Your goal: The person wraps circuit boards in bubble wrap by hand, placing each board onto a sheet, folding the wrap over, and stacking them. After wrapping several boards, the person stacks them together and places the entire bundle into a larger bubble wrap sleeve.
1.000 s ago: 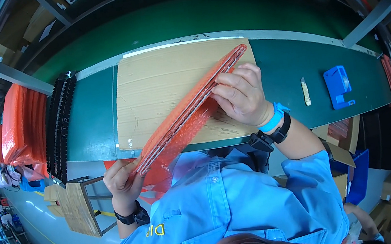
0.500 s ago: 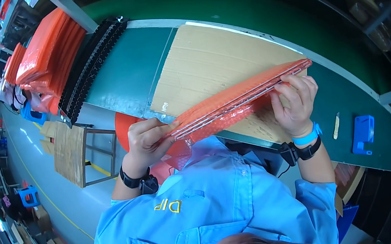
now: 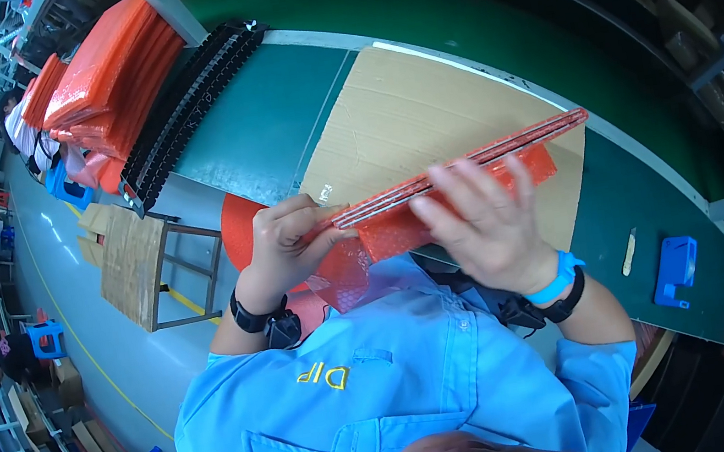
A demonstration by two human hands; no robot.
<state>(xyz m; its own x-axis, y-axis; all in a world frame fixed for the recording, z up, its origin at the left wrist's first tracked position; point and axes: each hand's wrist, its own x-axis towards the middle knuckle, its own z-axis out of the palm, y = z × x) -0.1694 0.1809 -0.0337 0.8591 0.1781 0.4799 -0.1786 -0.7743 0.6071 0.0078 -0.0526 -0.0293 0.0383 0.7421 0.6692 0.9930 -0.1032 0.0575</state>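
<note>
Since the frame half a second ago, the right hand (image 3: 492, 226) has been leaving its grip near the bundle's far end; now its fingers are spreading apart, blurred, before the lower edge. The left hand (image 3: 286, 241) is keeping its fingers clamped on the left end of the red bundle (image 3: 508, 147), which is slanting across the centre of the frame above a cardboard sheet (image 3: 418, 98). The step seems to be smoothing or folding the loose flap (image 3: 395, 230); the next move is probably calling for a steady left grip. The wrap is enclosing thin layers, only edges showing. Beyond, a knife (image 3: 629, 251) and blue dispenser (image 3: 675, 270) are lying centre right on the green surface (image 3: 248, 140); wrapped bundles (image 3: 104, 72) are standing stacked upper left.
</note>
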